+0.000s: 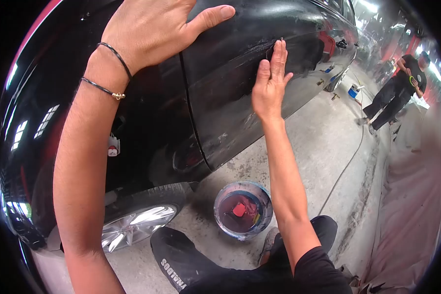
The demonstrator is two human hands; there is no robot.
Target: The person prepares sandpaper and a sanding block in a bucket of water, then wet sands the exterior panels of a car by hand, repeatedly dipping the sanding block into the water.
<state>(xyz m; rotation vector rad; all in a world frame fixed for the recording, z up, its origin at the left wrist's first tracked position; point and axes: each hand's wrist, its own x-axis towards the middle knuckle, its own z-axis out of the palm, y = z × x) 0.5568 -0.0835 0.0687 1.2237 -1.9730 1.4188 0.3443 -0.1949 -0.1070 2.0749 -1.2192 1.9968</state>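
My left hand (149, 32) lies against the upper part of the black car (147, 108), thumb stretched out to the right. Its other fingers run past the top edge of the view. On the scuffed, dull car door (225, 83), my right hand (271, 88) presses flat, fingers mostly together and pointing up. A small dark piece, which looks like sandpaper (270, 53), shows at its fingertips; most of it is hidden under them. Below, between my knees and the car, a bucket (219, 223) stands on the floor with dark liquid and a red block (239, 209) inside.
A car wheel (139, 228) is at lower left. Farther along the car, a blue-and-white can (354, 90) stands on the concrete floor (318, 147). A co-worker (409, 81) in dark clothes stands at right, near a thin hose (345, 169). Sheeting (406, 210) hangs along the right.
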